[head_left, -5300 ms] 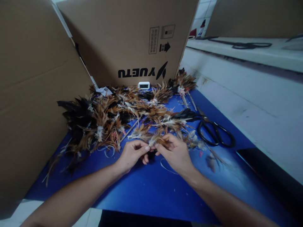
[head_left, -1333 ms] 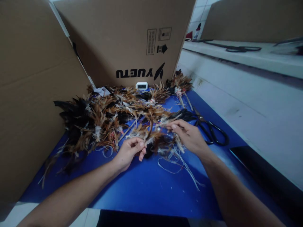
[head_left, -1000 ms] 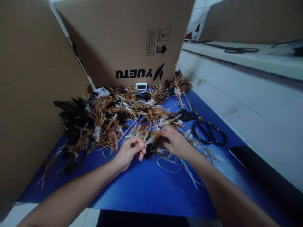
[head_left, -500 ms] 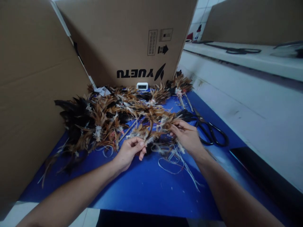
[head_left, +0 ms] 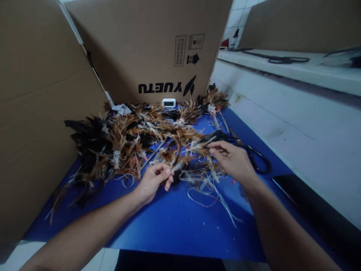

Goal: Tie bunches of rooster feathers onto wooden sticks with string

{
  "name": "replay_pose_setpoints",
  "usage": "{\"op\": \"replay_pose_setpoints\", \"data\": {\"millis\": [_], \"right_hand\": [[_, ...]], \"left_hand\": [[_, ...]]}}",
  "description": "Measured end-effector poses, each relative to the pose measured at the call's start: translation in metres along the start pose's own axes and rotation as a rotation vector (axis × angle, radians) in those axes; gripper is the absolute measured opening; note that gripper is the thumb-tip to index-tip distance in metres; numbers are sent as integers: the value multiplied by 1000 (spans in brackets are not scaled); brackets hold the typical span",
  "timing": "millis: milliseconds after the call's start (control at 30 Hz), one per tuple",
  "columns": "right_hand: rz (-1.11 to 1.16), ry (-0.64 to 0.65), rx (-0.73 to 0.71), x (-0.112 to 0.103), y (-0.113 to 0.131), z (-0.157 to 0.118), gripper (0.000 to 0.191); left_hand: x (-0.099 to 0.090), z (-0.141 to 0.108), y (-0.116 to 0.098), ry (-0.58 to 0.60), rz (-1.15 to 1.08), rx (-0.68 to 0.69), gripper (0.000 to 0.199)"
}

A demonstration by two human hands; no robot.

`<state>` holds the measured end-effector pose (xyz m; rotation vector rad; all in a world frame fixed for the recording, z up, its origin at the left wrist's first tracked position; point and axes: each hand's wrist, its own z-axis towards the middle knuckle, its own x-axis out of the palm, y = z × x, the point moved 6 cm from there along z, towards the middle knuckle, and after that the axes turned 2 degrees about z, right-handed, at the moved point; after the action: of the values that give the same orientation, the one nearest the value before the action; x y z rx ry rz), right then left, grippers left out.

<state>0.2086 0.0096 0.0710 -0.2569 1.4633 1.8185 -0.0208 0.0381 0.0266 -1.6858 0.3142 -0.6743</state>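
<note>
Brown and black feathers (head_left: 121,139) lie in a wide heap of bundles over the blue table (head_left: 169,226). Between thumb and fingers, my left hand (head_left: 155,180) pinches a small bunch of brown feathers (head_left: 177,158) near the middle. My right hand (head_left: 232,160) is at the right end of the pile, its thumb and index finger closed on a feather (head_left: 210,141). Clear plastic strips (head_left: 208,188) lie tangled between and below the hands. Black-handled scissors (head_left: 258,160) lie behind my right hand, partly covered by it.
A large cardboard box (head_left: 135,45) stands behind the pile, with a small white digital display (head_left: 169,103) at its foot. A black flat object (head_left: 304,203) lies at the right edge. A ledge on the right holds another pair of scissors (head_left: 287,59).
My right hand has moved a little to the right and up, covering more of the scissors. My left hand stays in place with its feathers.
</note>
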Motion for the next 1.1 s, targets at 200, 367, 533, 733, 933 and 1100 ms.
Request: {"op": "replay_pose_setpoints", "data": {"millis": [200,367,533,733,933,1100], "right_hand": [[-536,245,84,1,-14,-2,19],[-548,330,102,15,-14,-4,14],[-327,296,55,15,-15,-2,15],[105,203,125,12,-13,-1,12],[375,140,277,8,-4,-3,17],[503,154,246,6,-3,-2,32]], "left_hand": [[0,0,0,-6,-8,-4,23],[0,-1,-2,-4,-5,-4,25],[1,-1,-2,5,-6,8,26],[1,-1,-2,8,-5,2,27],[1,-1,-1,10,1,-2,27],[1,-1,-2,17,-2,-3,26]]}}
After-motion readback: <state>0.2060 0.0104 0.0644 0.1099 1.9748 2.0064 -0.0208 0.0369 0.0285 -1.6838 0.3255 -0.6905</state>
